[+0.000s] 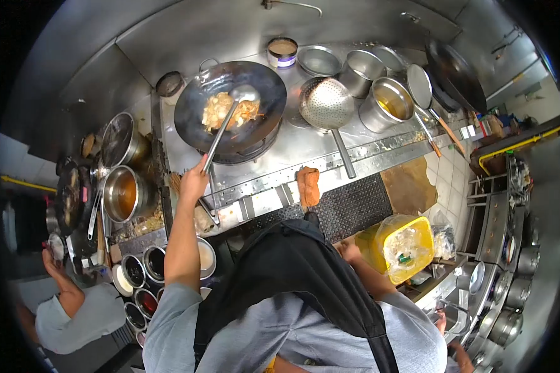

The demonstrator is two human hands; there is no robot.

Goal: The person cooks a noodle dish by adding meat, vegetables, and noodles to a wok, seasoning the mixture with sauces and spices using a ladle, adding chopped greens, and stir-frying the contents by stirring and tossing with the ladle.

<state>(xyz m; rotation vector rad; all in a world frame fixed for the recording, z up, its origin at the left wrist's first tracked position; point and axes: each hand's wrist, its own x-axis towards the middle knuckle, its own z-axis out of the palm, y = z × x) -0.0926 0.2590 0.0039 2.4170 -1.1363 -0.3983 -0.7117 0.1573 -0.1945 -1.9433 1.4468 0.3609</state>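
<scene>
My left hand [196,177] is wrapped round the long handle of a metal ladle [220,132]. The ladle's bowl rests in a large dark wok [190,118], against a heap of pale and browned food pieces [216,112]. At my right side, my right hand [349,251] hangs low beside the black apron [280,248], close to a yellow bin [370,245]. Its fingers are mostly hidden, so I cannot make out whether it holds anything. An orange-brown cloth [308,186] hangs over the stove's front rail, between my two hands.
Right of the wok lies a perforated strainer [326,102]; pots, one with yellow liquid [386,105], stand behind. At left are a pot of brown liquid [121,194] and several sauce containers [146,301]. A co-worker's arm [68,292] is at far left; another person's hand [440,321] shows lower right.
</scene>
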